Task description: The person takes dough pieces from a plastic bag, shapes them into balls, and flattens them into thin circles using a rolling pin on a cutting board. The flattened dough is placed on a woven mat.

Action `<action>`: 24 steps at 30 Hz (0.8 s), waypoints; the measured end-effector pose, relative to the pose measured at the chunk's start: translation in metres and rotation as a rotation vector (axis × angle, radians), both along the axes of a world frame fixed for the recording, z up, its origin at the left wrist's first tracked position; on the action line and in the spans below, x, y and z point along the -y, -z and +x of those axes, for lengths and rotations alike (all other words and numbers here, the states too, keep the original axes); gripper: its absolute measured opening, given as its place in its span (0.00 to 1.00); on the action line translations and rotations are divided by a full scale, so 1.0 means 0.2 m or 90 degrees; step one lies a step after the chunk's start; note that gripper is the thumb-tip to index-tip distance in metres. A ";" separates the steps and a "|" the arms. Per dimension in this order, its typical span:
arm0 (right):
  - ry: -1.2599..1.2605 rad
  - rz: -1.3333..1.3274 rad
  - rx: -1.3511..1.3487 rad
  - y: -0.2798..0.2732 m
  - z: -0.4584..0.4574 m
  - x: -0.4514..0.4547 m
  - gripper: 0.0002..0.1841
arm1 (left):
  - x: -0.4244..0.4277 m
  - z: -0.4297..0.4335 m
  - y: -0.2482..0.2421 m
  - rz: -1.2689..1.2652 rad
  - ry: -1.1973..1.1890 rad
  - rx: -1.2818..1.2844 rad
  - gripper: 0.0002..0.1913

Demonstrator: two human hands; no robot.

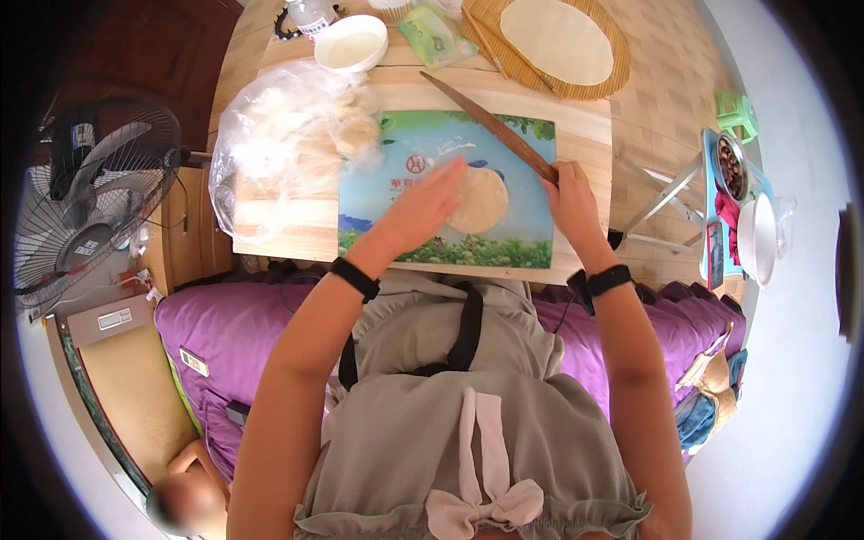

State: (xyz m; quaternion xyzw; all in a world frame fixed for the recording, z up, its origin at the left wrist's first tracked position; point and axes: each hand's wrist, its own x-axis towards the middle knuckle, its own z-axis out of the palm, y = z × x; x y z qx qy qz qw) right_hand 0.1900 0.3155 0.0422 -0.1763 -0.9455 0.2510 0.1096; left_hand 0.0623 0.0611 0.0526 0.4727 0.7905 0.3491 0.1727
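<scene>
My right hand grips one end of a tapered wooden rolling pin, which slants up and left, away from me. A round of pale dough lies flat on a printed blue and green mat. Over the dough's left edge is my left hand, slightly blurred and empty, with fingers stretched out; whether it touches the dough is unclear. White flour dusts the mat beyond the dough. At the left, a clear plastic bag covers several dough pieces, some partly visible at its right side.
Past the mat, a round woven tray bears a thin dough sheet and chopsticks. A white bowl and a green packet stand at the wooden table's far side. An electric fan is left; another person is lower left.
</scene>
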 end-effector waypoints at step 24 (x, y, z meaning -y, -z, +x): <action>-0.164 0.233 0.043 0.07 -0.18 0.04 0.31 | -0.08 -0.10 0.13 -0.139 -0.167 -0.308 0.32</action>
